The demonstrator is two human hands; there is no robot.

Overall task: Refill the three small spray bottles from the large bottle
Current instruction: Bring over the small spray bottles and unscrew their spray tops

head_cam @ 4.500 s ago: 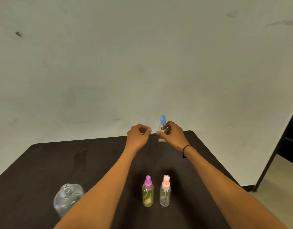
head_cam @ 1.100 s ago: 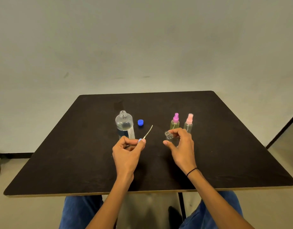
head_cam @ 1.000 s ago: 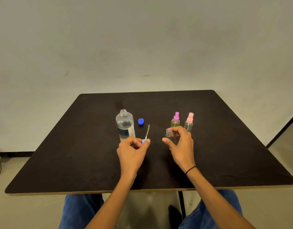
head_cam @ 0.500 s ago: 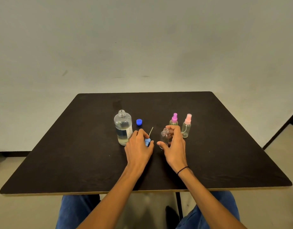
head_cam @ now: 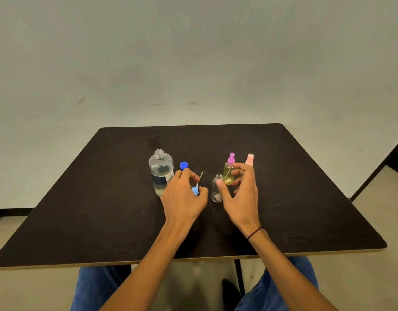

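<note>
Our left hand [head_cam: 182, 198] pinches the blue spray head [head_cam: 195, 190], setting it aside on the table [head_cam: 81, 209]; right hand [head_cam: 240, 194] fingers spread, thumb touching the uncapped small bottle [head_cam: 217, 188], ready for the open large bottle [head_cam: 161, 171].

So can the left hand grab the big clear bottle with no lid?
Probably yes. The left hand sits right beside the big clear plastic bottle with nothing between them. But its fingers hold the light blue spray top, so it would likely need to put that down first.
</note>
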